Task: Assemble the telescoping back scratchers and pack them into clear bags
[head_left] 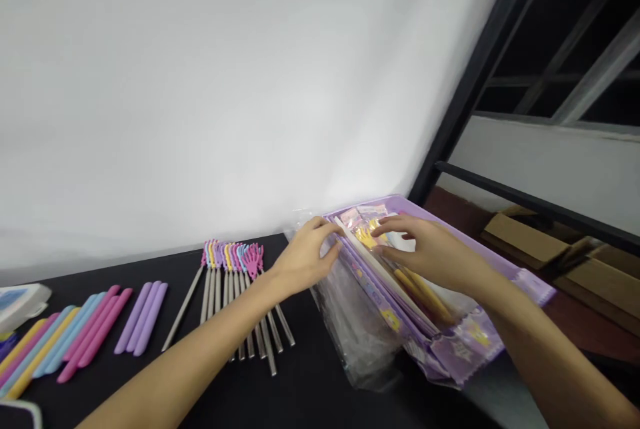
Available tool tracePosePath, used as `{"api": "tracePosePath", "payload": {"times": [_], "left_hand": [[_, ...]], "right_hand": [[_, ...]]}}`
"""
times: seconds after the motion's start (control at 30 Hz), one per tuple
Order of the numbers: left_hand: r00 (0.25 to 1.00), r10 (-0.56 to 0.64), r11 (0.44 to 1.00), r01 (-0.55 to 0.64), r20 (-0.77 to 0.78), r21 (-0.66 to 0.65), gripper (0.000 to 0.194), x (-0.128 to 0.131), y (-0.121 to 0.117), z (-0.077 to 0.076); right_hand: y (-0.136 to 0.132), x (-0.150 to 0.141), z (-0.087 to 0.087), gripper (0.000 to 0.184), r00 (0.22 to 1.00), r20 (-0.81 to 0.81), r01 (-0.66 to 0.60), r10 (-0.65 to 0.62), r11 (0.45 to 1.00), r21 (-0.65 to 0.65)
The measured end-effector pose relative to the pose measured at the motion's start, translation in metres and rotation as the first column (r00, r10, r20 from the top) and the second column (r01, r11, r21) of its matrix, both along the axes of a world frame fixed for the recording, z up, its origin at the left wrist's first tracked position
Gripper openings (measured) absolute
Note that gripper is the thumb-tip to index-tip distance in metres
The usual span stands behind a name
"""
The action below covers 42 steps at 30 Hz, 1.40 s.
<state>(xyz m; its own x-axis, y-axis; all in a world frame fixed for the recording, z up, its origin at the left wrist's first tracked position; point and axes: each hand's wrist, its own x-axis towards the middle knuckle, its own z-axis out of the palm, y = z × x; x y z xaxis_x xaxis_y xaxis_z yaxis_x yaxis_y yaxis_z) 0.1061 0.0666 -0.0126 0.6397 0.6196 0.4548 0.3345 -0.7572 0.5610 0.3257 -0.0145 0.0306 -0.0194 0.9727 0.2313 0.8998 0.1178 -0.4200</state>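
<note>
Item, a purple basket [463,237], right of centre: contains wrapped goods, among them a yellow hand-shaped head [367,237] under clear film, and yellow sticks [425,296]. Item, my left hand [305,256]: at the basket's near edge, fingers curled beside the packaging; whether it grips anything, I cannot tell. Item, my right hand [430,249]: over the contents, fingers parted and open, beside the yellow head. Item, clear plastic bags [350,322]: lying against the basket's near side. Item, metal rods [211,289] with hand-shaped heads in pink, yellow, purple and blue: unwrapped on the black table [310,389]. Item, coloured sleeves [106,329], with three purple sleeves [151,316] grouped apart: separate from the rods. Condition, in my judgement: part of the stock is packed, while the rods and sleeves outside remain unjoined and unbagged.
</note>
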Motion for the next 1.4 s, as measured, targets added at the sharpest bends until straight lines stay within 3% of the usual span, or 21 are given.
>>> {"api": "tracePosePath", "payload": {"times": [0.17, 0.3, 0.43, 0.63, 0.73, 0.87, 1.07, 1.2, 1.4], "left_hand": [[0.985, 0.144, 0.988, -0.149, -0.092, -0.046, 0.022, -0.062, 0.011, 0.027], [0.951, 0.247, 0.959, -0.268, -0.187, -0.094, 0.023, -0.116, 0.003, 0.042], [0.917, 0.278, 0.944, -0.316, -0.285, -0.097, 0.022, -0.163, -0.008, 0.043], [0.810, 0.300, 0.923, -0.380, -0.504, -0.061, 0.015, -0.213, -0.014, 0.033], [0.762, 0.324, 0.901, -0.430, -0.561, -0.064, 0.013, -0.226, -0.011, 0.028], [0.775, 0.304, 0.880, -0.452, -0.555, -0.149, 0.018, -0.232, -0.005, 0.020], [0.848, 0.115, 0.876, -0.332, -0.517, -0.350, 0.028, -0.233, -0.001, 0.013], [0.920, -0.029, 0.833, -0.194, -0.390, -0.519, 0.028, -0.236, 0.001, 0.015], [0.908, -0.032, 0.831, -0.208, -0.417, -0.517, 0.024, -0.239, 0.001, 0.021]], "right_hand": [[0.021, -0.067, 0.028, 0.032, 0.977, -0.160, -0.147, 0.140, 0.988, -0.036], [0.039, -0.120, 0.039, 0.029, 0.980, -0.131, -0.172, 0.152, 0.973, -0.157], [0.055, -0.164, 0.034, 0.014, 0.979, 0.008, -0.193, 0.203, 0.942, -0.274], [0.073, -0.207, 0.012, 0.013, 0.942, 0.173, -0.188, 0.288, 0.878, -0.440], [0.074, -0.222, 0.006, 0.014, 0.933, 0.215, -0.152, 0.290, 0.855, -0.496], [0.073, -0.232, 0.001, 0.018, 0.918, 0.269, -0.109, 0.293, 0.836, -0.538], [0.073, -0.234, -0.008, 0.019, 0.914, 0.275, -0.106, 0.300, 0.828, -0.551], [0.076, -0.234, -0.014, 0.019, 0.915, 0.285, -0.096, 0.286, 0.839, -0.536], [0.077, -0.230, -0.016, 0.019, 0.931, 0.258, -0.086, 0.259, 0.842, -0.533]]}}
